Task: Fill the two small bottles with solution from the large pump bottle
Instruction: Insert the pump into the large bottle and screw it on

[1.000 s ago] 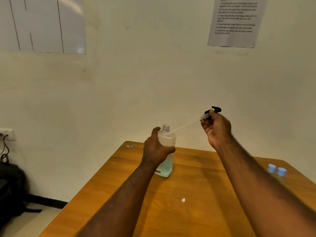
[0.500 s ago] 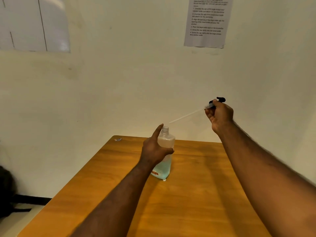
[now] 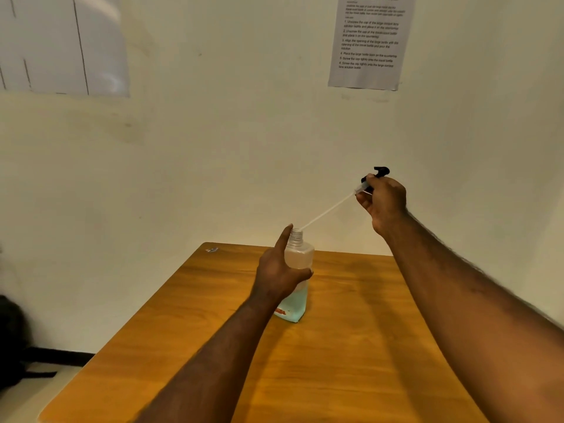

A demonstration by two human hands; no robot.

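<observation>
Head view: dark bag [image 3: 10, 331] on the floor far left, off the counter [image 3: 351, 377]. Left hand [image 3: 279, 271] grips the bottle [image 3: 297, 303] round its middle, thumb across the front, index finger straight up beside the open neck. Bottle stands upright on the counter toward the far edge, blue solution in its lower part. Tube [image 3: 326, 210] slants up and right from the neck mouth to the pump [image 3: 377, 174]; its lower tip sits right at the rim, can't tell if just inside or just clear. Right hand [image 3: 386, 206] pinches the pump by its collar, raised above and right of the bottle. Small bottles not in frame. Step, as I judge it: opening the bottle, pump coming out; no filling begun. Next move likely calls for clearing the tube tip from the neck without drips, laying the pump on the counter, then fetching and uncapping the small bottles, with the left hand steadying the bottle against tipping.
</observation>
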